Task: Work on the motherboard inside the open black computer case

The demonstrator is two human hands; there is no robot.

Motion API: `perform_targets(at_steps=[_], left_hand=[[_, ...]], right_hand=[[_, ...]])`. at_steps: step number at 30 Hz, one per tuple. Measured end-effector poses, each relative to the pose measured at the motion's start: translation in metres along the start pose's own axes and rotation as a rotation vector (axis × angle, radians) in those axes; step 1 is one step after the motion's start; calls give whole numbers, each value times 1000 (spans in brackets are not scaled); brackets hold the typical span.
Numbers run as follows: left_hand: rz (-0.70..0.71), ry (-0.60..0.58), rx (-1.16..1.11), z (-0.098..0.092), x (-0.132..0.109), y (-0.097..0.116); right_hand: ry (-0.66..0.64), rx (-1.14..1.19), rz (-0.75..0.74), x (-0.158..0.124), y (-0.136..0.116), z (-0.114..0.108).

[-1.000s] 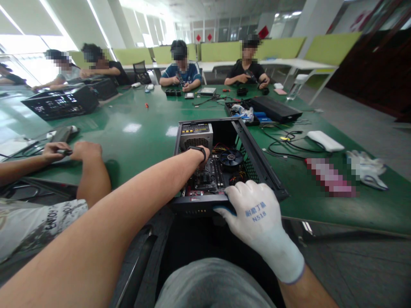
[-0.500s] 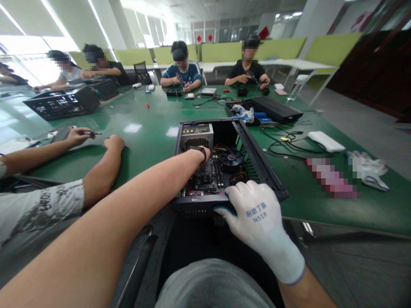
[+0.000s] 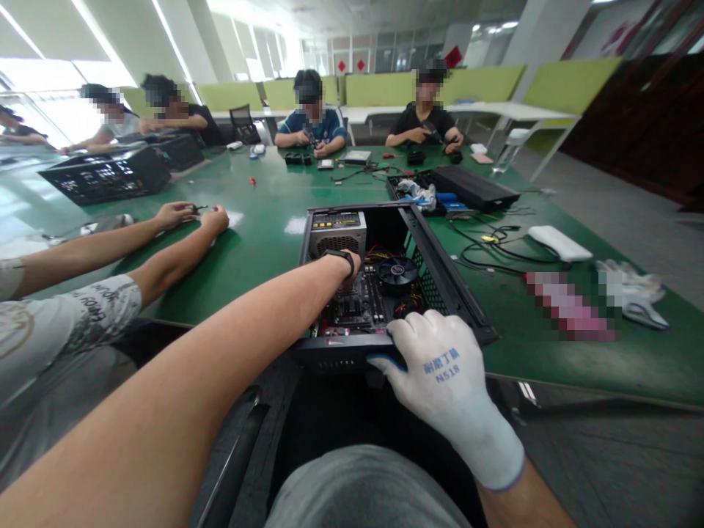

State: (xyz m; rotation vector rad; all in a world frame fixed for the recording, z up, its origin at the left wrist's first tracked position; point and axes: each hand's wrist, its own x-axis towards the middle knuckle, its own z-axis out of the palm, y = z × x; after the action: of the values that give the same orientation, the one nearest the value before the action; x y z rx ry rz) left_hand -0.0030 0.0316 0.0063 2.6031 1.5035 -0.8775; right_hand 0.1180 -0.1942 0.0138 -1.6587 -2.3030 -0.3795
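An open black computer case [image 3: 456, 293] lies at the table's near edge. Inside it are a power supply [image 3: 336, 233], a round black fan [image 3: 397, 273] and a dark motherboard [image 3: 347, 312]. My bare left hand [image 3: 353, 268], with a black band at the wrist, reaches down into the case beside the power supply; its fingers are hidden. In a white glove, my right hand [image 3: 437, 352] grips the case's front rim, fingers over the top edge and thumb against the outer face.
At the left, a co-worker's hands [image 3: 192, 214] hold a small dark part. Right of the case lie black cables [image 3: 484, 249], a white box-like object [image 3: 559, 243] and a loose glove [image 3: 632, 292]. Another black case [image 3: 473, 187] is farther back on the green table [image 3: 231, 275].
My hands stay in the same places on and in the case. At the left, the co-worker's forearms have moved forward and to the right, and the two hands have come closer together.
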Motion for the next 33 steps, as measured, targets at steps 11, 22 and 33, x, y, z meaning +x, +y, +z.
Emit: perform_targets(at_steps=[11, 22, 33], left_hand=[[7, -7, 33, 4, 5, -1], [-2, -62, 52, -1, 0, 2], [-33, -61, -42, 0, 0, 4]], right_hand=[[0, 6, -3, -1, 0, 0], [10, 2, -6, -2, 0, 0], [19, 3, -8, -1, 0, 1]])
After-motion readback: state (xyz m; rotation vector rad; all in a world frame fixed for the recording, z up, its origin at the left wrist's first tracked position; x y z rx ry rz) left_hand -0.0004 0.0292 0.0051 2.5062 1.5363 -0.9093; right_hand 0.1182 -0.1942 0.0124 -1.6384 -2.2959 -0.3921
